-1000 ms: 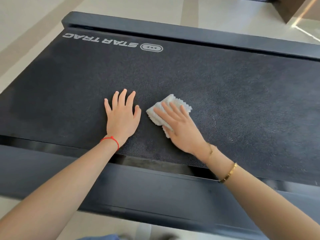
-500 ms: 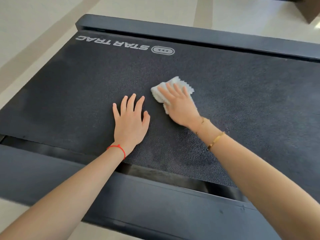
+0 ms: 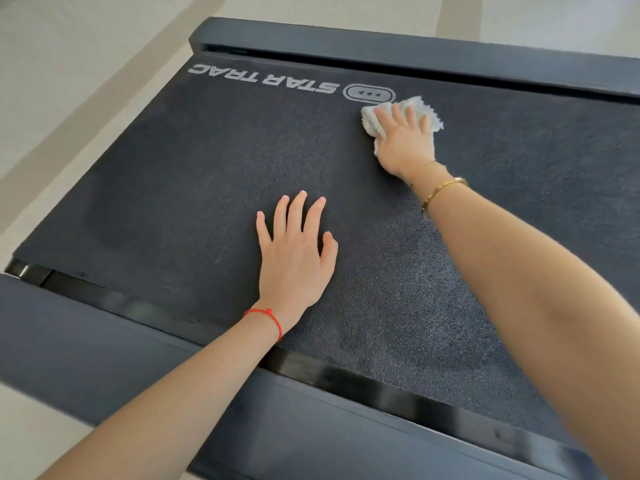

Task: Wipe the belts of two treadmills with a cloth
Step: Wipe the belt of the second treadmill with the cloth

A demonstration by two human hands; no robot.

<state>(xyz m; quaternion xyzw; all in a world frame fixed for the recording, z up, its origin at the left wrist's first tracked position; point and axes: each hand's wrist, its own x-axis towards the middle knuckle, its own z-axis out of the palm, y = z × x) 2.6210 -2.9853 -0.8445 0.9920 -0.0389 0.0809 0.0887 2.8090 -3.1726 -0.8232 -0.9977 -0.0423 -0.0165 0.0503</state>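
While our left hand point(image 3: 294, 261) is lying flat, fingers spread, on the belt point(image 3: 194, 174), our right hand point(image 3: 405, 143) is pressing the cloth point(image 3: 420, 110) (white) beside the logo point(image 3: 369, 94), fingers straight.

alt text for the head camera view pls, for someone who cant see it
A person's right hand presses a white cloth flat on a black treadmill belt beside its Star Trac logo. The left hand rests flat on the belt nearer the camera.
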